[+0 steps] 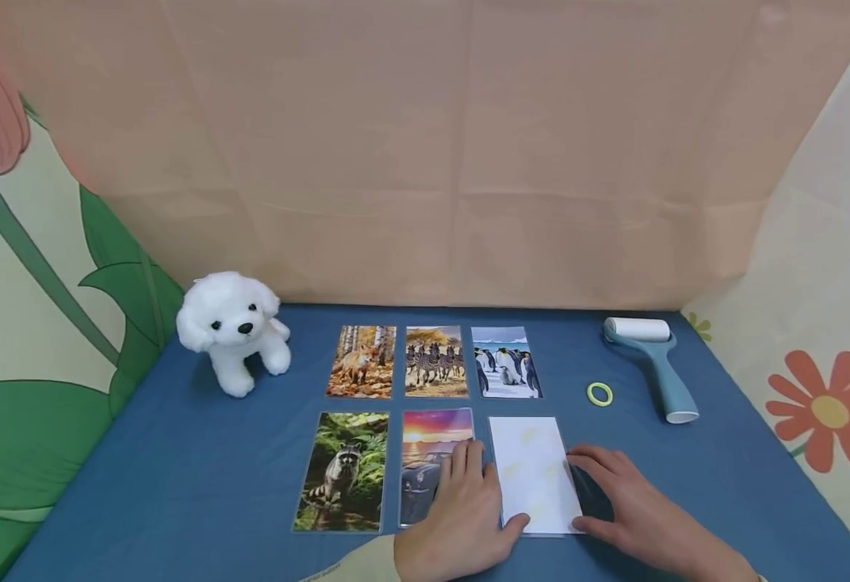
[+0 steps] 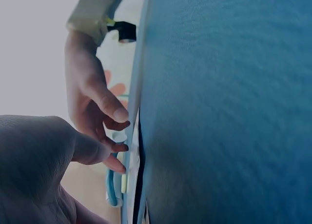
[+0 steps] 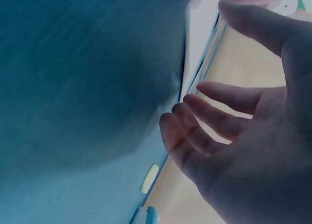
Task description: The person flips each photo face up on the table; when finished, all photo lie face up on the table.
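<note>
A blank white card [image 1: 532,469] with faint yellow patches lies at the front right of two rows of picture cards. My left hand [image 1: 461,517] lies over the card with a sunset and a car [image 1: 419,440], covering its lower right part. The left thumb reaches over the white card's lower left corner. My right hand [image 1: 632,509] is at the white card's right edge, its thumb at the lower corner and its fingertips higher up. In the right wrist view, those fingers [image 3: 214,114] are spread and loosely bent beside the card's edge.
Raccoon [image 1: 341,477], fox [image 1: 361,364], zebra [image 1: 435,364] and penguin [image 1: 507,364] cards lie around on the blue cloth [image 1: 178,485]. A white plush dog [image 1: 232,331] stands left; a yellow-green ring [image 1: 590,394] and a lint roller [image 1: 661,372] lie right. Brown paper [image 1: 425,162] hangs behind.
</note>
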A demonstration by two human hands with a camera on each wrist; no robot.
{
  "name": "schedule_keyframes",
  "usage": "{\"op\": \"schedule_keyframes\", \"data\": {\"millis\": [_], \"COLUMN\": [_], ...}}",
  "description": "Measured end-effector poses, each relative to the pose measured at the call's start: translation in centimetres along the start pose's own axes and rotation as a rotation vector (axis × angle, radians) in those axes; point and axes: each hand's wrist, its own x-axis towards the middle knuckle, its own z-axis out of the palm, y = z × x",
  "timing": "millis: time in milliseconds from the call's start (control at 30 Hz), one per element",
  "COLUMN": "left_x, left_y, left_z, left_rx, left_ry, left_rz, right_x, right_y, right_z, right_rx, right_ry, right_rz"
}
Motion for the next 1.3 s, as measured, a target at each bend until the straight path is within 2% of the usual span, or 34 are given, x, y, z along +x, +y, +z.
{"op": "schedule_keyframes", "data": {"millis": [367, 500, 633, 867, 933, 1033, 1200, 1300], "left_x": [0.7, 0.7, 0.6, 0.4, 0.3, 0.4, 1.0, 1.6], "left_y": [0.9, 1.1, 1.1, 1.5, 1.7, 2.0, 2.5, 2.9], "left_z": [0.4, 0.5, 0.3, -0.7, -0.8, -1.0, -0.8, -0.3], "left_rx": [0.018, 0.009, -0.040, -0.178, -0.220, -0.336, -0.617, -0.692], "left_ry": [-0.060, -0.047, -0.015, 0.035, 0.088, 0.133, 0.122, 0.127], "left_rz": [-0.049, -0.053, -0.055, -0.079, -0.058, -0.003, 0.139, 0.256], "right_x": [0.4, 0.5, 0.5, 0.4, 0.4, 0.3, 0.4, 0.6], "right_y": [0.6, 0.7, 0.9, 1.0, 0.9, 0.5, -0.3, -0.7], "right_z": [0.2, 0.3, 0.3, 0.1, 0.0, -0.3, -0.9, -1.3], "right_rx": [-0.005, -0.024, -0.024, 0.022, 0.060, 0.146, 0.325, 0.418], "right_ry": [-0.045, -0.046, -0.042, -0.030, -0.033, -0.030, 0.009, 0.013], "right_rz": [-0.025, -0.036, -0.040, -0.087, -0.094, -0.080, 0.013, 0.068]}}
